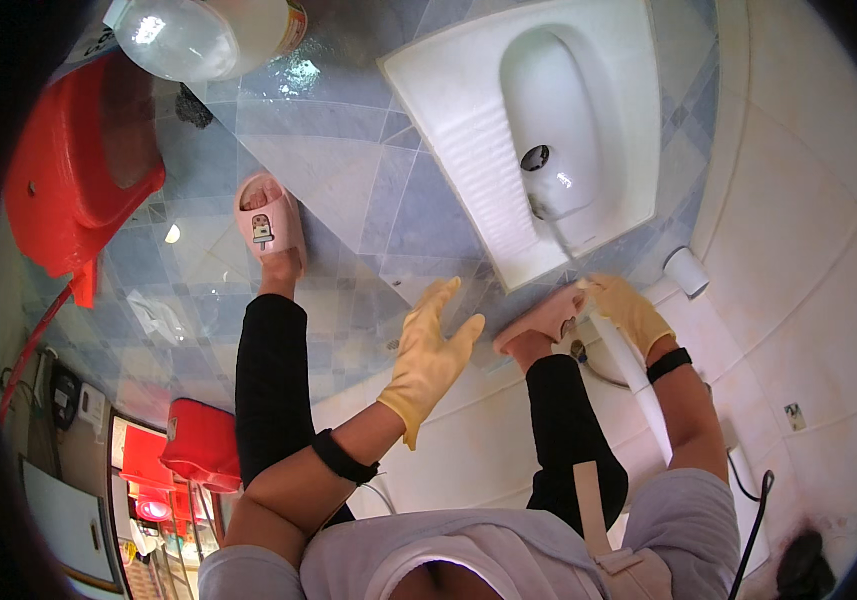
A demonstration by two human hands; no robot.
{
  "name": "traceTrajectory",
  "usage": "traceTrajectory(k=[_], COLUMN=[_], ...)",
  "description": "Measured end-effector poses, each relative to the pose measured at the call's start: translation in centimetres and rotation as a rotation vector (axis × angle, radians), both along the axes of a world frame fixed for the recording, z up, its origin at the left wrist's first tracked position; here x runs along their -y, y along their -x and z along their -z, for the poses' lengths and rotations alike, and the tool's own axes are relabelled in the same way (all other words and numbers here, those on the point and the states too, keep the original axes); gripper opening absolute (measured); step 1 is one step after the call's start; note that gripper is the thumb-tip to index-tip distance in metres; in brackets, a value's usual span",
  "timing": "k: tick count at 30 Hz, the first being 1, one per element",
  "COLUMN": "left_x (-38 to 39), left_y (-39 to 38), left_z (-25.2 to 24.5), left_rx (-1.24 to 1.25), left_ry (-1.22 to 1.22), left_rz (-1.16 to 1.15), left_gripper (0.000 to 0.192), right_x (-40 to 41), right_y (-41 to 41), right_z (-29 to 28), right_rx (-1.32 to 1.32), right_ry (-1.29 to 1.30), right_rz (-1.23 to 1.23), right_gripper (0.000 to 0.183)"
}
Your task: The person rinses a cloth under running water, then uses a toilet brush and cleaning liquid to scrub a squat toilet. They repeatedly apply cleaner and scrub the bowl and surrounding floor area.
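My left hand [432, 360], in a yellow rubber glove, is held above the floor with thumb and fingers apart and nothing in it. My right hand [627, 311], gloved alike, is closed at the upper end of a white hose or tube [627, 367] that passes down beside my forearm. From these fingers a thin greyish streak [559, 236], seemingly water, reaches into the white ceramic squat toilet [443, 112]. A dark drain hole [535, 157] shows in its bowl. The fingers of my right hand partly hide what they grip.
Blue tiles [338, 172] look wet. At left stand a red plastic stool or tub [60, 172] and a translucent plastic container [173, 41]. A crumpled white wrapper [154, 315] lies on the floor. Right, a white cup-like cylinder [686, 271] sits by the wall; a red bucket [199, 442] is lower left.
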State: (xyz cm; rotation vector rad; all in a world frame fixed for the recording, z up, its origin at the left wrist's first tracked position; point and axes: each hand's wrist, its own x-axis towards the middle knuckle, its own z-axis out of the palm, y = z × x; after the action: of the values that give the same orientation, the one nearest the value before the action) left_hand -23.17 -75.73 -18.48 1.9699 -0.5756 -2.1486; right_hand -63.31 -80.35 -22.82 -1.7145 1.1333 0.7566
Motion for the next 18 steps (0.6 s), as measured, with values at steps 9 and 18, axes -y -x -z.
traceTrajectory(k=[9,18], left_x=[-1.0,-2.3], left_y=[-0.2,0.2], left_z=[0.3,1.2], left_rx=[-0.033,0.028], left_ry=[-0.057,0.018], left_rz=[-0.073,0.002], left_gripper=[0.055,0.052], right_x=[9.0,7.7], right_y=[-3.6,-2.5], right_z=[4.1,13.0], right_rx=[-0.789,-0.757], right_ry=[0.099,0.204], right_rz=[-0.075,-0.094], right_gripper=[0.033,0.03])
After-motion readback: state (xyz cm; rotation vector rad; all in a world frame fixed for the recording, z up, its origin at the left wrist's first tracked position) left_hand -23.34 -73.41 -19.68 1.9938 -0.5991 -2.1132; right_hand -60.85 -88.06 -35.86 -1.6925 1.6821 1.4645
